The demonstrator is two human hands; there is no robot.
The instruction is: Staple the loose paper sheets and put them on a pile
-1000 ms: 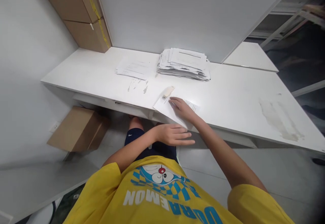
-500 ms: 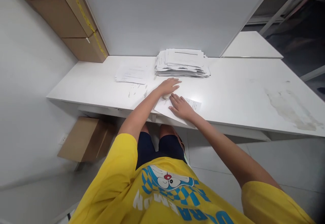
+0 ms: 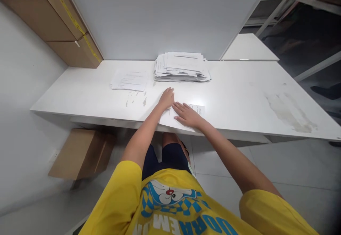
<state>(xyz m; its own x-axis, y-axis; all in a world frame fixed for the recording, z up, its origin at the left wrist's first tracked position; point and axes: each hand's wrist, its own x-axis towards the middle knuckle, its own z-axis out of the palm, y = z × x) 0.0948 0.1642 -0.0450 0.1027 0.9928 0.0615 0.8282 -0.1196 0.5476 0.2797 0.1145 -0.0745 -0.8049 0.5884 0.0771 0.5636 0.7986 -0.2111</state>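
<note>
A sheet of white paper (image 3: 172, 122) with printed lines lies at the front edge of the white table, its near edge reaching slightly over. My right hand (image 3: 188, 115) rests flat on the sheet, palm down, fingers stretched toward the left. Close beside its fingertips is my left hand (image 3: 167, 98), at the sheet's upper left part, with its fingers bent down and together. What sits under those fingers is hidden from me. Behind both hands stands a thick, uneven stack of papers (image 3: 183, 63). A thinner pile of printed sheets (image 3: 129, 80) lies to the left.
The white table (image 3: 234, 96) runs across the view, backed by a grey panel (image 3: 165, 18). Cardboard boxes (image 3: 71, 52) are stacked at its left end. Another cardboard box (image 3: 73, 153) is below on the left. Residue marks (image 3: 290, 112) stain the tabletop at right.
My left hand has drawn back toward me, and its outstretched fingers are now bent. The right hand stays flat on the paper. The whole view has shifted slightly.
</note>
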